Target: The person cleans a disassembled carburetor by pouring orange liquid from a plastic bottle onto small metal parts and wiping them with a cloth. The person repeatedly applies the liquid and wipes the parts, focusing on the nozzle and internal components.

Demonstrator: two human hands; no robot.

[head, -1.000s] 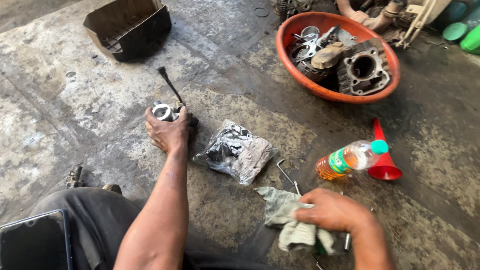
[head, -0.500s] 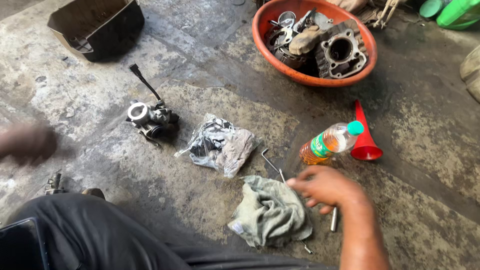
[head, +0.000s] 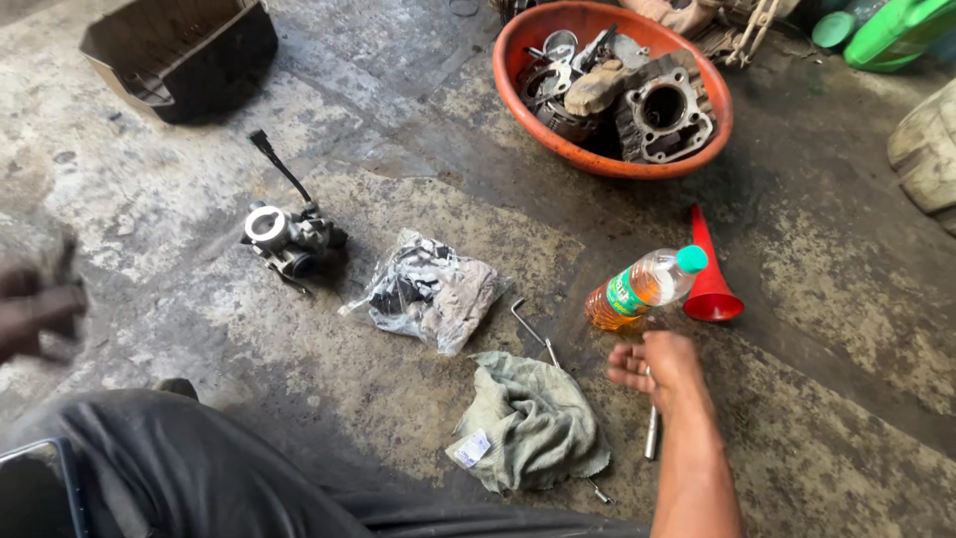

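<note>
My right hand hovers low over the concrete floor with its fingers loosely apart and nothing in them. It is just below a lying plastic bottle of orange liquid and above a short metal rod tool on the floor. A crumpled grey-green rag lies to its left. My left hand is a blur at the far left edge, well away from the small carburetor with its black cable. Its grip cannot be made out.
A clear plastic bag of parts and a bent hex key lie mid-floor. There is a red funnel beside the bottle, an orange basin of engine parts behind it, a dark open box at top left, and my dark-trousered knee.
My left hand let go of the carburetor and swung away to the left edge. My right hand lifted off the rag and moved right, toward the bottle.
</note>
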